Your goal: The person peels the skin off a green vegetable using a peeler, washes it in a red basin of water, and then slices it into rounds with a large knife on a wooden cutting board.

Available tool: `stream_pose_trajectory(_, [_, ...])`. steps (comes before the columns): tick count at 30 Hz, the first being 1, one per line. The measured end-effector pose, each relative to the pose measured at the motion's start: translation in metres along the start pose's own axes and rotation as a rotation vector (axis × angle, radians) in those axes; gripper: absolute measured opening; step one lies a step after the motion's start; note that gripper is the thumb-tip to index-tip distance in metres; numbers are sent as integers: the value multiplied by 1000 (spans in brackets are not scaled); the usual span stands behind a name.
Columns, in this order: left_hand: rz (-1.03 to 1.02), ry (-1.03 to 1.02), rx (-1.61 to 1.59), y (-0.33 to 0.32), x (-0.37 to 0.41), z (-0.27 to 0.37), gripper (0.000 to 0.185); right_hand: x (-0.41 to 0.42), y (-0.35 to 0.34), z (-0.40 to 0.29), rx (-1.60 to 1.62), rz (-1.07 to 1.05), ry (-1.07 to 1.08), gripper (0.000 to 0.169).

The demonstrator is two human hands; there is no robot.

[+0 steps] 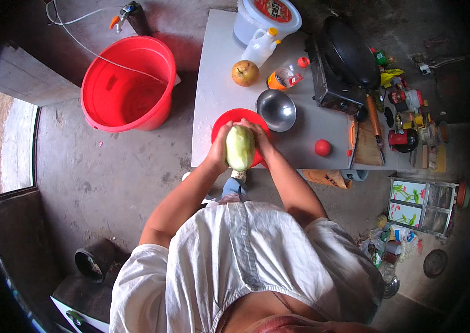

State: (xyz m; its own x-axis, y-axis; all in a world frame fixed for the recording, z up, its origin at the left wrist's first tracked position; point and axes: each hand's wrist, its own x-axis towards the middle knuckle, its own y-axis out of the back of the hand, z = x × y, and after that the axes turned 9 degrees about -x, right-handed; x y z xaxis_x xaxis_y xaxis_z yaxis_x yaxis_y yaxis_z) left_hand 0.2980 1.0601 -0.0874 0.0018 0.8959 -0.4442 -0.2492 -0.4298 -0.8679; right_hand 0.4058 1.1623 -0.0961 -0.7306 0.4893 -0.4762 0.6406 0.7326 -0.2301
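Observation:
A pale green, oblong gourd-like vegetable (240, 147) is held between my two hands above a red plastic basin (235, 114) at the table's near edge. My left hand (220, 143) clasps its left side, and my right hand (260, 135) wraps its right side. The basin's inside is mostly hidden by the hands and the vegetable. Just right of the basin stands a steel bowl (276, 110). Beyond it on the table are a round brownish-yellow fruit (245, 73) and a clear bottle with a red cap (288, 75).
A black wok (349, 52) rests on a stove (335, 93) at the right. Near it lie a wooden cutting board (369, 145) and a red round fruit or vegetable (322, 147). A white lidded bucket (243, 31) stands at the back. A large red tub (128, 123) is on the left.

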Motion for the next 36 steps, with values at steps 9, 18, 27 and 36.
stream_pose_trajectory(9, [22, -29, -209, 10, -21, 31, 58, 43, 5, 69, 875, 21, 95, 29])
stream_pose_trajectory(18, [148, -60, -108, -13, -4, 14, 51, -9, -57, -19, -616, 320, 527, 33])
stream_pose_trajectory(27, [-81, -53, -160, 11, -3, 27, 59, -82, 8, -10, -111, 329, 553, 20])
stream_pose_trajectory(36, [-47, -97, -83, -66, -1, -41, 61, -331, 132, 70, 177, 127, 684, 22])
